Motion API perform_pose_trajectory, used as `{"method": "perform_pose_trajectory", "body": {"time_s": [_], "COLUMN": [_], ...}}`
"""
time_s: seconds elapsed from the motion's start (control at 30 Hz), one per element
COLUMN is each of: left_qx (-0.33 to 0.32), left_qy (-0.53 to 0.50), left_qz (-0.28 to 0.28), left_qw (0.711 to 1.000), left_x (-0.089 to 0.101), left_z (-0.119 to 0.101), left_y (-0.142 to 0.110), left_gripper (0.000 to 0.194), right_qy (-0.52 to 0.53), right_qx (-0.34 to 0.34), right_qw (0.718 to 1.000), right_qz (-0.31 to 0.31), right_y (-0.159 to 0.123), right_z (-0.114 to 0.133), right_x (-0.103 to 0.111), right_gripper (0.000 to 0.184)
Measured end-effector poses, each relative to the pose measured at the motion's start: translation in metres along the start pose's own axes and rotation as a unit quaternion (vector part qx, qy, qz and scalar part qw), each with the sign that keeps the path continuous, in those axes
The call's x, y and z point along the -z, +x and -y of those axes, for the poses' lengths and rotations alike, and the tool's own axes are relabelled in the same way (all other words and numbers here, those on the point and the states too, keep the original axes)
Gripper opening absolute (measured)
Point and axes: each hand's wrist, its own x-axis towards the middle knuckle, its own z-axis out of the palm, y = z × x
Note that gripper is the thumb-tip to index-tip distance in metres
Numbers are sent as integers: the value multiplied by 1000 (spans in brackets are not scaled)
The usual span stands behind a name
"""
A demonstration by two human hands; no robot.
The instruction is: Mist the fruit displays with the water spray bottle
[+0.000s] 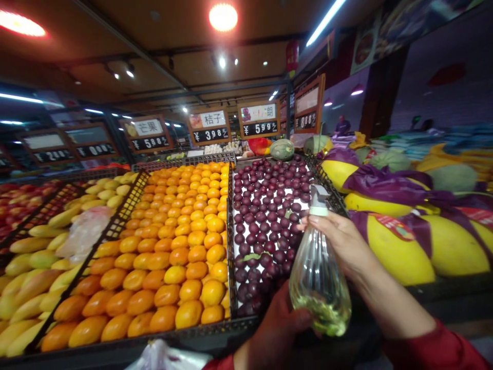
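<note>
Right hand (346, 241): fingers closed around neck of clear ribbed spray bottle (318, 272)
Left hand (279, 318): thumb at its lower side; finger opening, I cannot tell
Beyond fingers: small round dark-purple fruits (265, 208)
Right of fingers: big yellow melons (398, 249)

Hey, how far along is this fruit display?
Round orange fruit already look laid in rows. Your right hand grips a clear ribbed spray bottle, your left hand against its base. No spray shows; misting and filling gaps among dark purple plums may remain.

Left hand (275, 322) fingers partly hidden by bottle (319, 277); plastic bag (165, 358) cut off by bottom edge.
</note>
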Motion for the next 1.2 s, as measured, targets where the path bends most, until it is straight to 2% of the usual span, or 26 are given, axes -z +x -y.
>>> {"method": "perform_pose_trajectory", "body": {"time_s": [0.1,0.23,0.43,0.63,0.77,0.97,1.07,1.2], "left_qx": [4,-20,-50,-74,-77,-71,-59,-74], "left_qy": [21,18,25,7,-3,58,55,34], "left_qz": [-37,-25,-38,-47,-35,-51,-66,-40], "left_qw": [999,999,998,996,996,994,995,996], "left_x": [4,18,34,41,45,57,57,52], "left_z": [3,11,18,25,29,37,37,33], "left_y": [-3,-7,-17,-28,-34,-43,-47,-49], "left_gripper": [80,77,77,69,80,76,75,74], "right_qy": [-1,-3,-20,-32,-48,-54,-56,-64], "right_qx": [-7,-5,-11,-15,-24,-30,-20,8], "right_qw": [1000,999,995,991,987,981,980,981], "right_qz": [22,49,94,130,151,185,191,185], "right_y": [4,7,4,1,-2,-6,-7,-10], "right_z": [-3,-7,-11,-17,-22,-22,-22,-25], "right_x": [-7,-16,-33,-49,-56,-64,-66,-62], "right_gripper": [43,43,36,33,32,26,27,26]}}
